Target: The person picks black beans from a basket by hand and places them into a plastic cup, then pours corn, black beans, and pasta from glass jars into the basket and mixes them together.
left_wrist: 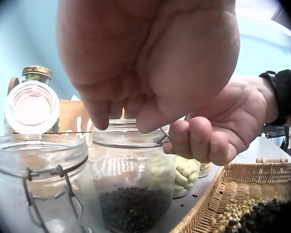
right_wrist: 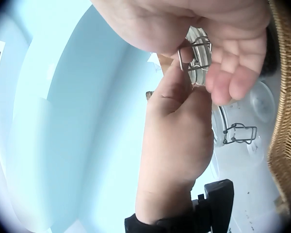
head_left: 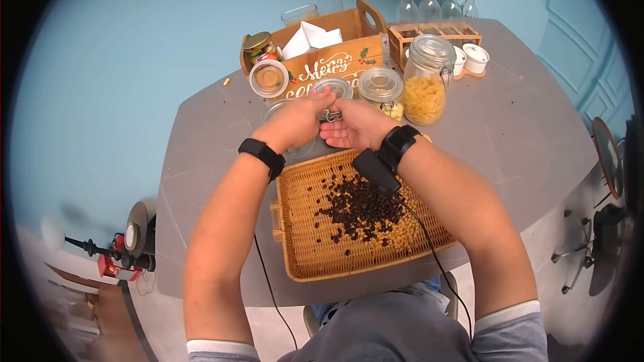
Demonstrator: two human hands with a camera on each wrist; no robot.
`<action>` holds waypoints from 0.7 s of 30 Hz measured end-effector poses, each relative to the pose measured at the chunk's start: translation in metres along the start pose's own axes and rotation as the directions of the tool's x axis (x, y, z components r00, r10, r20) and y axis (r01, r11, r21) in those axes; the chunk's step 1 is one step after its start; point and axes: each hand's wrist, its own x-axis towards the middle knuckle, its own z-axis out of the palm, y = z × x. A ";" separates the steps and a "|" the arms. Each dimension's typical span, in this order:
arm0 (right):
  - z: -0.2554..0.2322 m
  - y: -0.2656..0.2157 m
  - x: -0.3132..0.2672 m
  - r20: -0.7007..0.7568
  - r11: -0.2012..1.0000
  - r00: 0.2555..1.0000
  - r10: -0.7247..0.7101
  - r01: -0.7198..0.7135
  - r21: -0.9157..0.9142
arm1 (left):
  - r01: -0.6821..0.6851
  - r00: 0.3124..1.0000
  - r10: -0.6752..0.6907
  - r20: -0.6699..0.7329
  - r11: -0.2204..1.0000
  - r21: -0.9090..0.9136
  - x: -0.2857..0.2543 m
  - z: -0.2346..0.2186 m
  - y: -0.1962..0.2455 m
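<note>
A clip-top glass jar (left_wrist: 160, 179), its lower part filled with dark beans, stands behind the basket. Over its lid (head_left: 333, 86) my left hand (head_left: 300, 119) reaches, fingertips curled down at the rim. At the jar's front, my right hand (head_left: 359, 124) is turned palm up, its thumb at the wire clasp (right_wrist: 201, 53) and its fingers loosely bent below. Both hands meet there and partly hide the clasp in the head view. To the left is another glass jar (left_wrist: 48, 145) with its lid (left_wrist: 31, 107) swung up.
A wicker basket (head_left: 295, 255) with dark beans and pale kernels lies in front. Behind stand a wooden crate (head_left: 372, 50), a jar with pale pieces (head_left: 380, 87), a pasta jar (head_left: 426, 90), glass bottles (head_left: 429, 7) and white pots (head_left: 475, 59). A black cable (head_left: 429, 241) crosses the basket.
</note>
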 end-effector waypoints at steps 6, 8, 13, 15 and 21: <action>-0.011 -0.002 -0.017 0.018 0.929 0.988 -0.153 0.150 -0.339 | 0.019 1.000 -0.019 0.009 0.999 -0.027 0.001 -0.001 -0.001; -0.009 0.007 -0.023 -0.045 0.921 0.971 -0.236 0.208 -0.329 | -0.001 1.000 -0.001 -0.023 0.999 -0.049 0.003 -0.001 0.001; -0.010 0.015 -0.029 -0.057 0.895 0.933 -0.356 0.322 -0.309 | 0.037 0.999 -0.040 -0.023 0.994 -0.103 0.011 -0.011 0.007; -0.006 0.015 -0.032 -0.041 0.892 0.925 -0.377 0.351 -0.284 | 0.061 0.997 -0.064 -0.031 0.994 -0.094 0.010 -0.017 0.013; -0.010 0.015 -0.027 -0.017 0.930 0.944 -0.329 0.321 -0.181 | 0.041 0.995 -0.050 -0.088 0.994 -0.105 0.011 -0.018 0.015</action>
